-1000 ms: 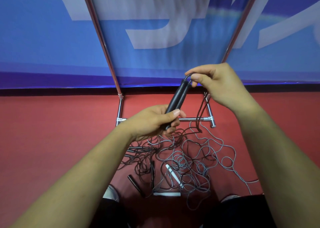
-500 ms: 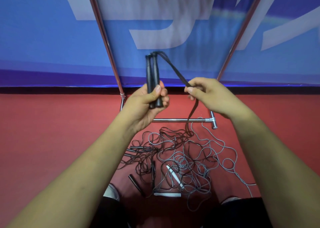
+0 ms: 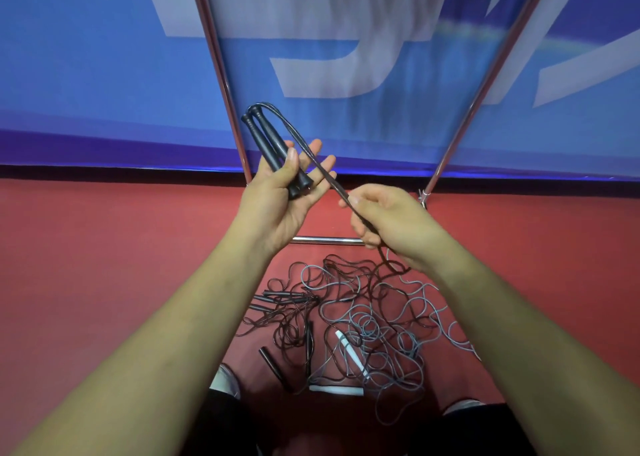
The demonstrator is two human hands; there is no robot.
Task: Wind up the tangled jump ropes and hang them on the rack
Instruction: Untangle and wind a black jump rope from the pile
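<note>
Two black handles [image 3: 268, 144] lie side by side across my left hand [image 3: 277, 206], thumb clamped over them, the other fingers stretched out nearly straight behind. Their cord [image 3: 329, 175] arches out of the handle tops and runs down taut across those fingers to my right hand [image 3: 391, 220], which pinches it between thumb and curled fingers. Below that grip the cord drops slack into the pile [image 3: 363, 317]. So this is the opening of the first wind, by my reckoning: handles paired, line tensioned, not one turn laid round them yet. Everything else is undone. The pile sprawls on the floor [image 3: 104, 265], just on my side of the rack [image 3: 221, 75] and its low bar [image 3: 322, 239], black and grey loops crossed through each other. A white handle [image 3: 349, 348] and a loose black one [image 3: 272, 362] poke out near my feet. The rack's poles, as far as I see them, carry nothing, and the top is out of view. What's left: draw this cord free of the knot, coil it, hang it, then go back for the grey rope and whatever other black ones are in there. How many, I can't tell.
</note>
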